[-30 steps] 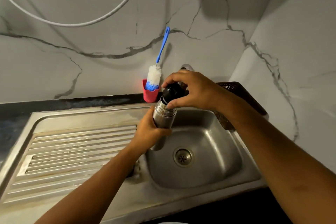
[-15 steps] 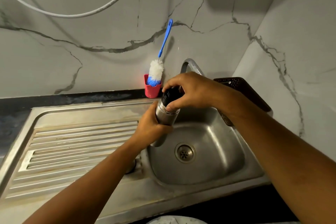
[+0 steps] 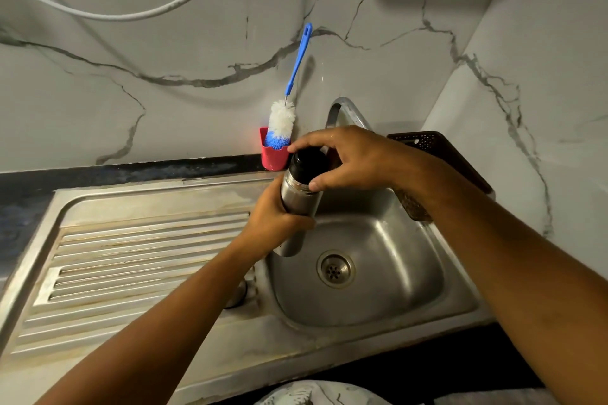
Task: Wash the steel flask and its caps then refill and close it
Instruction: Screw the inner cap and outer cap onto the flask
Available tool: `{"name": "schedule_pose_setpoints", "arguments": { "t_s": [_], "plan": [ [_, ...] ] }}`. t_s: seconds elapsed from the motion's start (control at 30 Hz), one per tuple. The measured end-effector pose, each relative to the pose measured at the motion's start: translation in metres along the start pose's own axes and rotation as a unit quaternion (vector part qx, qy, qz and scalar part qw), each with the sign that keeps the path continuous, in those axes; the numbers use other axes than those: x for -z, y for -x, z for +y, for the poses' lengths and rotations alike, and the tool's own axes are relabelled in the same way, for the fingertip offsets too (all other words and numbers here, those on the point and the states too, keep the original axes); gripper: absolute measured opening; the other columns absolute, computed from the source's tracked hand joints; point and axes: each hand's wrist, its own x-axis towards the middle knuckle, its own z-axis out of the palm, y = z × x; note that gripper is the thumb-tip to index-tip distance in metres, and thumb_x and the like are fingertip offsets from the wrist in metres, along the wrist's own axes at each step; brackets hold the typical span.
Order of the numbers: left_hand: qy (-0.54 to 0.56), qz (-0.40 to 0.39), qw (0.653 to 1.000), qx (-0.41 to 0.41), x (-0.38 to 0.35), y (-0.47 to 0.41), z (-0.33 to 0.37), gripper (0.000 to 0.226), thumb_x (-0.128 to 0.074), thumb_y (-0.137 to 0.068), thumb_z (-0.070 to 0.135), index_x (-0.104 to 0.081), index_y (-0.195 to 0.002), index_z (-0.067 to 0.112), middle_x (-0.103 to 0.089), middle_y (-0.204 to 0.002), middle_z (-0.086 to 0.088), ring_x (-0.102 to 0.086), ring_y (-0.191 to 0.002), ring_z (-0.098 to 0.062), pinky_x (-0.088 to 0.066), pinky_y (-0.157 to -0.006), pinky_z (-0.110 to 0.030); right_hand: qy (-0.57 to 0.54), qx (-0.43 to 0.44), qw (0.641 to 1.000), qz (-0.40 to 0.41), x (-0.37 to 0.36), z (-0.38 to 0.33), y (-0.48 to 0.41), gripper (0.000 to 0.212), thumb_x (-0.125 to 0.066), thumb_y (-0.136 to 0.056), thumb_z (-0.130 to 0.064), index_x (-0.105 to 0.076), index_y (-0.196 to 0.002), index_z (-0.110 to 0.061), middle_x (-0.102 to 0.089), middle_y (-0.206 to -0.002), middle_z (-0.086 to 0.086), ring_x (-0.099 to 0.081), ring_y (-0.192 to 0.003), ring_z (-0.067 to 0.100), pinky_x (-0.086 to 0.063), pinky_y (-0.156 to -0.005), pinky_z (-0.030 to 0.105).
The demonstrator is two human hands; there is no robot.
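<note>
Steel drainboard fills the left of frame. Marble-look wall behind, w/ a white hose looping across the upper left.

Risks, L to R:
- The left hand seems to carry the steel flask alone, mid-frame above the left edge of the basin. If skin or steel is wet, torque from the cap could spin the body in the palm or drop it into the basin. Prob. a dent, no break.
- The black cap sits on the flask top. Can't tell if it is being loosened or tightened, so cross-threading is possible, or the cap slipping off toward the drain.
- The flask tilts a bit, top toward the wall, so any water inside may spill once open.
- Bottle brush in its red holder and the tap stand just behind, so little room to move.

Hands:
- Left hand is wrapped round the flask body, fingers curled, thumb in front.
- Right hand is clawed over the cap, thumb at its lower rim and fingertips on the far side, grasping it. Small glints on its back suggest it's wet.
</note>
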Motion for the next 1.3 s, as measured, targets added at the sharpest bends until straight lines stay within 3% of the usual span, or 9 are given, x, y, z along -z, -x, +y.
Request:
{"name": "schedule_pose_setpoints", "arguments": {
  "t_s": [0.17,0.27,0.37,0.47,0.57,0.63,0.87,1.13,1.3],
  "plan": [
    [0.002,0.010,1.000,0.006,-0.002,0.003,-0.004,0.075,-0.088,-0.071,0.000,-0.055,-0.132,0.029,-0.068,-0.122,0.000,-0.068,-0.111,-0.020,-0.059,-0.090,-0.037,0.094,-0.024,0.991,0.092,-0.008,-0.004,-0.002,0.058,-0.083,-0.073,-0.061,-0.065,-0.116,-0.026,-0.067,-0.100,-0.010,-0.064,-0.090,0.010,-0.058,-0.078,0.025],
    [-0.001,0.020,1.000,0.007,-0.007,0.006,-0.005,0.073,-0.088,-0.072,0.002,-0.051,-0.121,0.042,-0.065,-0.120,0.006,-0.066,-0.109,-0.016,-0.057,-0.088,-0.032,0.233,-0.046,0.956,0.175,-0.022,-0.010,-0.003,0.061,-0.066,-0.073,-0.083,-0.054,-0.093,-0.027,-0.054,-0.074,-0.013,-0.054,-0.065,0.008,-0.038,-0.054,0.018],
    [0.008,-0.001,1.000,0.008,-0.005,0.008,-0.003,0.071,-0.088,-0.073,0.002,-0.053,-0.125,0.034,-0.066,-0.118,0.005,-0.069,-0.105,-0.015,-0.059,-0.083,-0.027,0.209,-0.063,0.951,0.220,-0.037,-0.007,-0.004,0.063,-0.061,-0.073,-0.087,-0.047,-0.085,-0.027,-0.051,-0.067,-0.012,-0.049,-0.058,0.003,-0.031,-0.052,0.019],
    [0.009,-0.025,1.000,0.004,0.003,0.012,0.004,0.065,-0.085,-0.075,-0.001,-0.055,-0.119,0.035,-0.067,-0.113,0.005,-0.069,-0.100,-0.012,-0.057,-0.076,-0.021,-0.065,-0.049,0.992,0.094,-0.034,0.003,-0.003,0.057,-0.078,-0.077,-0.066,-0.056,-0.116,-0.030,-0.065,-0.108,-0.011,-0.066,-0.097,0.007,-0.056,-0.080,0.026],
    [0.002,-0.054,0.999,0.000,0.013,0.011,0.009,0.061,-0.082,-0.077,-0.005,-0.056,-0.113,0.036,-0.067,-0.107,0.006,-0.069,-0.095,-0.010,-0.054,-0.073,-0.018,-0.246,0.013,0.969,0.021,-0.027,0.009,0.004,0.061,-0.084,-0.085,-0.024,-0.057,-0.139,-0.026,-0.065,-0.130,-0.009,-0.063,-0.120,0.005,-0.055,-0.097,0.025],
    [0.003,-0.065,0.998,0.004,0.015,0.011,0.010,0.061,-0.081,-0.077,-0.006,-0.055,-0.114,0.034,-0.067,-0.107,0.005,-0.068,-0.097,-0.014,-0.053,-0.076,-0.021,-0.273,0.025,0.961,0.037,-0.028,0.010,0.005,0.053,-0.083,-0.084,-0.013,-0.064,-0.132,-0.021,-0.070,-0.121,-0.009,-0.065,-0.115,0.004,-0.056,-0.090,0.020],
    [0.022,-0.023,0.999,-0.026,0.005,0.015,0.004,0.066,-0.089,-0.072,0.002,-0.057,-0.126,0.023,-0.068,-0.113,0.001,-0.071,-0.103,-0.016,-0.062,-0.079,-0.028,-0.189,-0.031,0.941,0.278,-0.073,-0.005,-0.003,0.061,-0.090,-0.072,-0.045,-0.050,-0.108,-0.015,-0.064,-0.103,-0.001,-0.069,-0.094,0.016,-0.063,-0.075,0.027],
    [-0.021,-0.105,0.994,-0.018,0.016,0.018,0.011,0.070,-0.090,-0.064,0.018,-0.058,-0.125,0.031,-0.068,-0.114,0.007,-0.068,-0.106,-0.013,-0.060,-0.088,-0.031,-0.268,0.030,0.960,0.080,-0.047,0.004,0.003,0.085,-0.089,-0.076,-0.027,-0.041,-0.147,-0.022,-0.059,-0.138,0.000,-0.057,-0.131,0.017,-0.053,-0.106,0.039],
    [-0.013,-0.115,0.993,-0.032,0.015,0.019,0.013,0.066,-0.088,-0.064,0.011,-0.062,-0.123,0.025,-0.071,-0.105,0.004,-0.071,-0.100,-0.016,-0.061,-0.081,-0.028,-0.385,0.081,0.911,0.122,-0.059,-0.010,0.002,0.039,-0.080,-0.082,0.002,-0.064,-0.117,0.004,-0.074,-0.118,0.012,-0.070,-0.115,0.024,-0.058,-0.095,0.037]
  ]
}}
